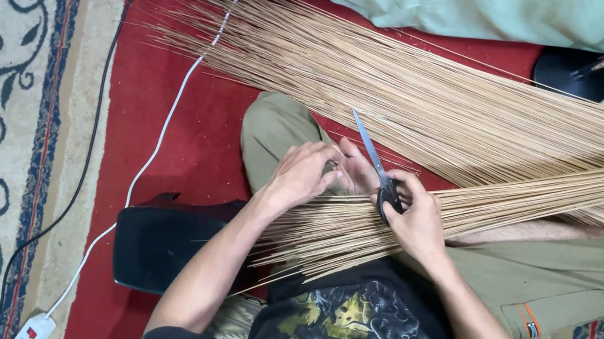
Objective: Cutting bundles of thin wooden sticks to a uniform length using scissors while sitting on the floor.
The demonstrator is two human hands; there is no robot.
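A bundle of thin tan sticks (356,224) lies across the person's lap, its cut ends fanning out toward the lower left over the dark shirt, its long part running up to the right edge of the view. The left hand (301,173) rests on top of the bundle near the knee, fingers (318,156) curled down together onto the sticks. The right hand (420,219) sits just beside it on the same bundle and holds a pair of scissors (377,166): its fingers are clamped through and around the black handles, and the closed metal blades point up and to the left, away from the body, above the left hand.

A second, much wider spread of sticks (415,92) lies on the red carpet (201,129) beyond the knees, fanning from upper left to the right edge and touching the lap bundle at the right. The person sits with legs in olive trousers (552,278) folded. A black flat seat pad (160,240) lies under the left forearm. A white cable (164,132) and a black cable (93,132) run down the carpet at the left, the white one ending at a white power strip (35,328). A pale green cloth (483,9) lies at the top, with a round black base (574,71) near it.
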